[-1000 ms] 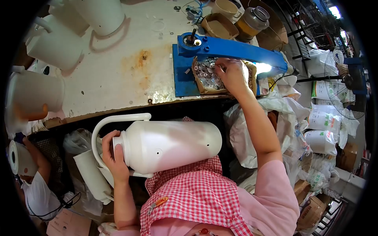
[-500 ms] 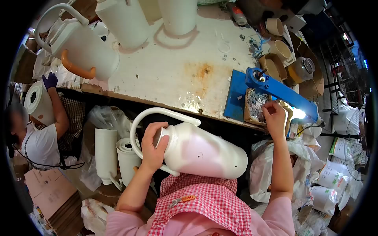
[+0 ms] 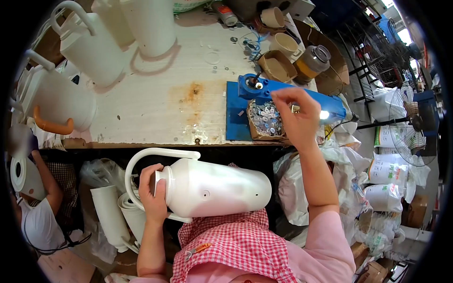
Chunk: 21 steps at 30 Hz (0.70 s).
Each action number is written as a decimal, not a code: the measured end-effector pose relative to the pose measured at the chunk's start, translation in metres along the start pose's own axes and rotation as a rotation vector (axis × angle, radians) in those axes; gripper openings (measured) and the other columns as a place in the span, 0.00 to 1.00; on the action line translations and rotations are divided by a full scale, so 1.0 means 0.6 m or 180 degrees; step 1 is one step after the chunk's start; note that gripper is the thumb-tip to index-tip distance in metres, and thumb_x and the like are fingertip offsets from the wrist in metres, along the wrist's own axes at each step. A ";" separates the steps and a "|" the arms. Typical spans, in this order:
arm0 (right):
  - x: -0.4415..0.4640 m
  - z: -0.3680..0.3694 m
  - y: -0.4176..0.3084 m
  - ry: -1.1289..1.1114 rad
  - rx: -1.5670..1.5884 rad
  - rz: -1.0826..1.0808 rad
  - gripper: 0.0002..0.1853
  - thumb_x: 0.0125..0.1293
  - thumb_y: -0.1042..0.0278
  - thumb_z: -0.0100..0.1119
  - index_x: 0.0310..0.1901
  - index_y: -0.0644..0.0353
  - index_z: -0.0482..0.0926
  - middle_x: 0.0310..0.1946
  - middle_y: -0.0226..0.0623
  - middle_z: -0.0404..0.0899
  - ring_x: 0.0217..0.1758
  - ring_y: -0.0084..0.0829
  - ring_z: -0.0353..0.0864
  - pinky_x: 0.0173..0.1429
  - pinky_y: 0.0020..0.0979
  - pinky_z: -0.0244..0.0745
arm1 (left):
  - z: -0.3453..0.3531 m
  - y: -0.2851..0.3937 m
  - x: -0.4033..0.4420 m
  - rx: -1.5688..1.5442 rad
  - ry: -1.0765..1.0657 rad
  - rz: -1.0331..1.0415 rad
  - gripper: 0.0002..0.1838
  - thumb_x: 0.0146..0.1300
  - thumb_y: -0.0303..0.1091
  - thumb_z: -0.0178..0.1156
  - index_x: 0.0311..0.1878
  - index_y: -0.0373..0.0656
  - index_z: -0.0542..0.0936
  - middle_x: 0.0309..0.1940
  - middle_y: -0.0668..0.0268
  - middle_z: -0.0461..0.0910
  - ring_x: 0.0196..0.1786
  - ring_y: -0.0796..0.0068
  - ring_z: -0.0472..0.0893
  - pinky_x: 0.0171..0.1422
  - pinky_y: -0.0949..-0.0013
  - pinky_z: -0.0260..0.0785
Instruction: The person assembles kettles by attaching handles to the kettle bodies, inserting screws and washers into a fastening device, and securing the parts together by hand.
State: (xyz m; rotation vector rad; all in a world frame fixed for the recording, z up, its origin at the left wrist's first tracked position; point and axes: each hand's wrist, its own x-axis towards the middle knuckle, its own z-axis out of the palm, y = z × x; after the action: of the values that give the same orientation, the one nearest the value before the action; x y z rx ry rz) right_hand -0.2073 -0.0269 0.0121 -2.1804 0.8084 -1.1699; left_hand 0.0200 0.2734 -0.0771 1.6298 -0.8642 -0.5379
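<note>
The left hand (image 3: 153, 195) holds the white jug (image 3: 224, 186) by its neck; a loose grip could drop it. The right hand (image 3: 302, 120) is pinched narrow; I can't tell if it's empty.

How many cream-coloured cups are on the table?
2. One cup is at the back, near the metal can. The other cup is nearer, between the first one and the small open cardboard box. More may be hidden behind things.

No txt legible, print (image 3: 391, 174) on wht bags (image 3: 381, 192) too blurry
</note>
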 end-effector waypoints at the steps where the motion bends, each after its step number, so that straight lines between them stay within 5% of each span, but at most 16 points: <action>1: 0.017 0.008 0.001 0.0135 0.0115 -0.0136 0.05 0.62 0.83 0.66 0.39 0.66 0.84 0.33 0.34 0.86 0.32 0.21 0.80 0.39 0.22 0.74 | 0.001 0.000 -0.001 -0.0012 -0.0022 0.0000 0.18 0.63 0.29 0.56 0.55 0.34 0.77 0.52 0.57 0.76 0.55 0.64 0.77 0.65 0.63 0.67; 8: 0.070 0.045 0.004 0.0268 0.0235 -0.0615 0.08 0.60 0.84 0.65 0.40 0.64 0.85 0.39 0.38 0.88 0.37 0.26 0.86 0.40 0.27 0.79 | 0.000 -0.002 -0.004 -0.0052 0.0042 -0.0003 0.18 0.64 0.32 0.57 0.56 0.34 0.77 0.52 0.57 0.76 0.55 0.64 0.76 0.65 0.63 0.66; 16: 0.075 0.033 0.001 -0.0008 -0.1118 -0.1669 0.09 0.54 0.86 0.67 0.34 0.62 0.81 0.40 0.41 0.88 0.38 0.38 0.87 0.42 0.31 0.81 | 0.001 0.004 -0.001 -0.0005 0.0047 -0.0015 0.18 0.63 0.32 0.57 0.55 0.34 0.77 0.51 0.58 0.76 0.54 0.65 0.76 0.64 0.63 0.66; 21: 0.081 0.031 0.009 -0.0021 -0.1051 -0.1711 0.09 0.54 0.86 0.67 0.35 0.62 0.81 0.40 0.39 0.88 0.38 0.36 0.87 0.41 0.30 0.81 | 0.002 0.007 0.000 -0.0003 0.0031 -0.0031 0.18 0.63 0.31 0.57 0.55 0.34 0.77 0.51 0.58 0.76 0.54 0.65 0.75 0.65 0.63 0.66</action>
State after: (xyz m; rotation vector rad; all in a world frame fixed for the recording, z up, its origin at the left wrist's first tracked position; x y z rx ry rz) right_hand -0.1711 -0.0619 0.0255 -2.7855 0.4395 -1.3469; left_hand 0.0183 0.2724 -0.0735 1.6352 -0.8490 -0.5369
